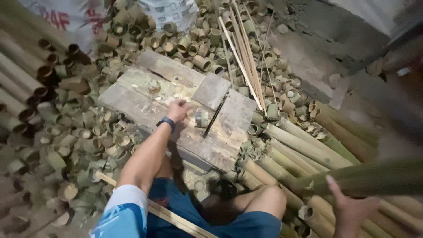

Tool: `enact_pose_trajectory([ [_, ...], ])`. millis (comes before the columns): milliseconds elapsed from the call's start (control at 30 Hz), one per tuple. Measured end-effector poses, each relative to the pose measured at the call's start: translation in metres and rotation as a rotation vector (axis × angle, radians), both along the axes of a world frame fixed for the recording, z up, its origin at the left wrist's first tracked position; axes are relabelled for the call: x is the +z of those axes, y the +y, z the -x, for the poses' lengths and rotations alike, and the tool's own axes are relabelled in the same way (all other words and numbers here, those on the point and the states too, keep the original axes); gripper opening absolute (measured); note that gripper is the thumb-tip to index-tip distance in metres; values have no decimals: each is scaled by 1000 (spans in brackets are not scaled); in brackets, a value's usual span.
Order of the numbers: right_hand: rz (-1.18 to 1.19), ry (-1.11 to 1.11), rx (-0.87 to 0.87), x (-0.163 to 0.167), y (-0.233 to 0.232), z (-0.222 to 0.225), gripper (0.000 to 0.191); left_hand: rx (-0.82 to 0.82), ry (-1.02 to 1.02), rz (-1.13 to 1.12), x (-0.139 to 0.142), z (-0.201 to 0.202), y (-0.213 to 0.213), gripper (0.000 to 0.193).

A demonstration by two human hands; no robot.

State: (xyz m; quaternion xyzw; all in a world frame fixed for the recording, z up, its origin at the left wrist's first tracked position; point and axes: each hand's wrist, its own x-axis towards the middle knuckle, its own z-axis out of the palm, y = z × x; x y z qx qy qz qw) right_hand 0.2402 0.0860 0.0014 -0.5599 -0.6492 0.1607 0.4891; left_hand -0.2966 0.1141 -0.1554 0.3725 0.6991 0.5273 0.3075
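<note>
Hands: left (177, 109) outstretched over wooden block (176, 103); right (350, 210) grips bamboo pole (374, 178).

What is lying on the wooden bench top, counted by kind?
Bamboo rings: 2
Dark blade: 1
Wood slab: 1
Total: 4

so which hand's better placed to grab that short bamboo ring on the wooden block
Left. The left hand rests on the wooden block right beside the short bamboo ring; the right hand is far off, holding a long bamboo pole.
</note>
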Motion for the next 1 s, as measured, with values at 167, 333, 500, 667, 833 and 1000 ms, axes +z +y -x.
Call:
enact_pose_trajectory([
  [167, 104, -380, 18, 6, 0, 23, 67, -129, -239, 359, -27, -22, 0, 38],
  [333, 234, -467, 109, -13, 3, 31, 79, 155, -657, -173, -28, -14, 9, 17],
  [500, 559, -421, 457, -55, 20, 29, 77, 51, -907, -354, 35, -67, -42, 29],
  [667, 914, -293, 969, -101, 63, 20, 71, -263, -1286, -537, 45, -183, -54, 43],
  [833, 868, -417, 840, -105, 57, 26, 79, 278, -1386, -392, 11, -220, -19, 48],
  [1000, 305, -941, 257, -101, 20, 61, 91, 475, -1243, -137, -14, -239, 5, 42],
])
